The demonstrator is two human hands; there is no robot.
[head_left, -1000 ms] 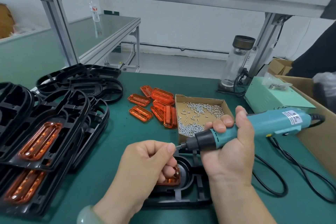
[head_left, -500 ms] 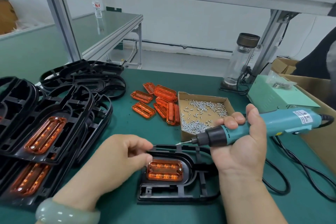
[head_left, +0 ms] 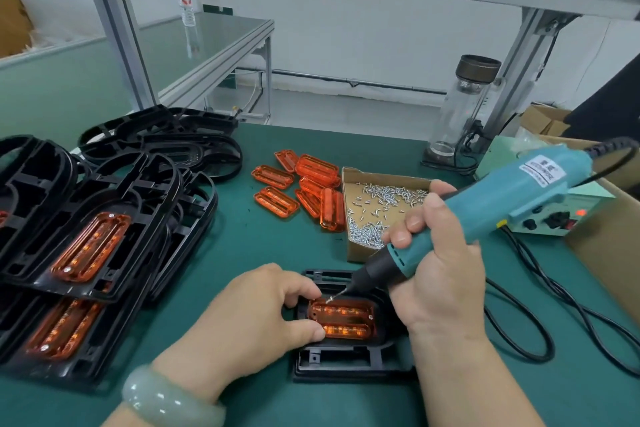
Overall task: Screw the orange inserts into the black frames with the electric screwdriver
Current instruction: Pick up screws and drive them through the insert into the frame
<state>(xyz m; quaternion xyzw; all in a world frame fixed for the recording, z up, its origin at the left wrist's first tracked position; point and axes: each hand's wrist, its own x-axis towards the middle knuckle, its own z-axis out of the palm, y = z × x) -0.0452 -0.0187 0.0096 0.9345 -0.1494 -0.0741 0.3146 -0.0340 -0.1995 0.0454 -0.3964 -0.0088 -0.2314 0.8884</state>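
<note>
Gripping screwdriver [head_left: 502, 191] in right hand [head_left: 436, 274], pinching insert [head_left: 346, 319] into frame [head_left: 339, 360] with left hand [head_left: 256, 308], just in front of screw box [head_left: 356, 251], screw-tipped bit [head_left: 341, 295] at insert's left end; several finished frames [head_left: 93, 243] stacked left of box, loose inserts [head_left: 304, 180] and bare frames [head_left: 180, 142] seemingly still to do

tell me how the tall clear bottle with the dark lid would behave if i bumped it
The tall clear bottle with the dark lid stands upright, narrow for its height, so a knock high up would probably tip it. It looks nearly empty, so likely light. Once down, its round body could roll.
</note>
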